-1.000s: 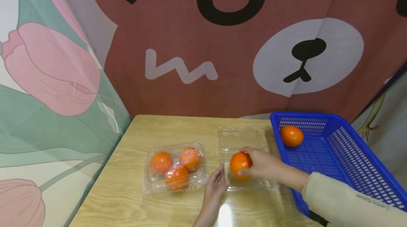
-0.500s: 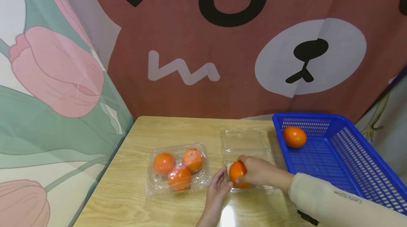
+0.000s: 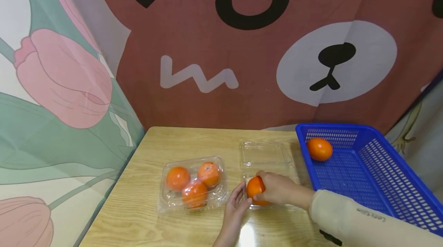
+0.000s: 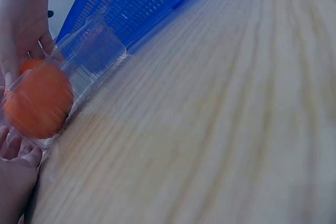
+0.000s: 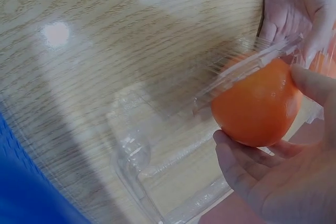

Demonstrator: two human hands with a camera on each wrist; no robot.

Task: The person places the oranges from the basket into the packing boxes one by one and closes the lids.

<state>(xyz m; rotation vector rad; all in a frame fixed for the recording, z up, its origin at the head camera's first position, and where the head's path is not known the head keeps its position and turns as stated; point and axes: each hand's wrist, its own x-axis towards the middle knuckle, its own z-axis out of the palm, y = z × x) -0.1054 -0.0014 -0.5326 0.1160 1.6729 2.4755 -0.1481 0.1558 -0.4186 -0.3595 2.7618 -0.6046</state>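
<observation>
My right hand [image 3: 277, 188] grips a smooth, round orange fruit [image 3: 255, 187], thumb and fingers spread round its sides. The fruit is low in the near half of an opened clear plastic clamshell box [image 3: 264, 154], close to its left wall; whether it touches the bottom I cannot tell. My left hand [image 3: 235, 208] rests against the box's left edge with fingers extended. In the right wrist view, the fruit [image 5: 257, 103] lies beside the clear box wall, and the left hand [image 5: 296, 9] is just beyond it.
Left of the hands, a closed clear box [image 3: 216, 197] contains three orange fruits. On the right stands a blue plastic basket [image 3: 372, 130] with one orange fruit [image 3: 320, 149] in its far left corner. A printed cloth [image 3: 194, 108] hangs behind the wooden table [image 3: 138, 185].
My right hand has brought the fruit down and leftward, nearer the left hand and into the box's near left part. The left hand stays at the box edge.
</observation>
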